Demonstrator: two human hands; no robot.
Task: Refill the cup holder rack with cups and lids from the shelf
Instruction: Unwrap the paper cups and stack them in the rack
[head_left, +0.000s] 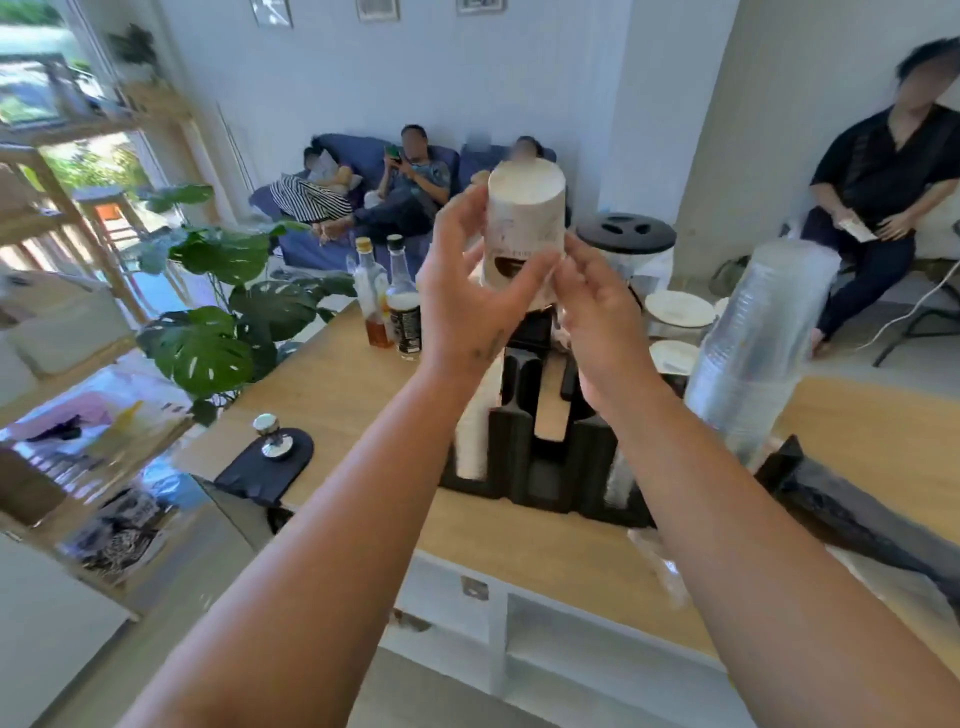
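Head view: my left hand (467, 296) grips cups (525, 218) above rack (550, 478); right hand (597, 322) touches them, fingers fairly straight. Next, probably: lower them into a free slot.

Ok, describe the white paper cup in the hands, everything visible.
The white paper cup is upside down, flat base up, tapered, with a dark brown print near its rim. The left hand grips it, thumb across the front; the right hand touches its lower edge, fingers blurred. It is held above the black cup holder rack.
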